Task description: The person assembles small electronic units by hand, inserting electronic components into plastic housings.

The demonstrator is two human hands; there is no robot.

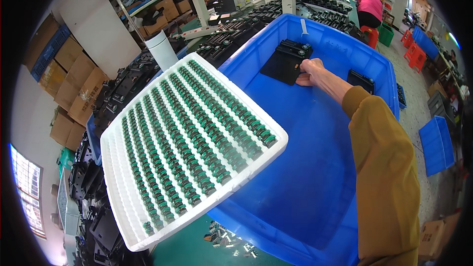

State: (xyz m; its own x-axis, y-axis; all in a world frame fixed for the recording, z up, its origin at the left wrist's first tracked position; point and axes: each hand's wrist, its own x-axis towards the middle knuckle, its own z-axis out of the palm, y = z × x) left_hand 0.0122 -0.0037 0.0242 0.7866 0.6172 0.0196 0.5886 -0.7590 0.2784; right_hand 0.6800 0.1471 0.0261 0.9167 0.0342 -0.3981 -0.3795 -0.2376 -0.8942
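My right hand (315, 75) reaches into a large blue plastic tub (295, 167). Its fingers are closed on the right edge of a flat black plate (280, 67) with a thick ribbed bar along its far side. A second black part (361, 81) lies against the tub's right wall, partly hidden by my forearm. Across the tub's left rim rests a white foam tray (118, 182), tilted. Rows of small green-and-black parts (197, 133) fill most of it, while the slots on its left side are bare. My left hand is out of view.
Black parts are heaped on the table behind the tub (231, 37) and left of the tray (123, 86). Small metal pieces (231, 239) lie on the green tabletop. A person in pink (369, 5) is at the far right, near red stools (416, 56). Cardboard boxes (81, 88) stand left.
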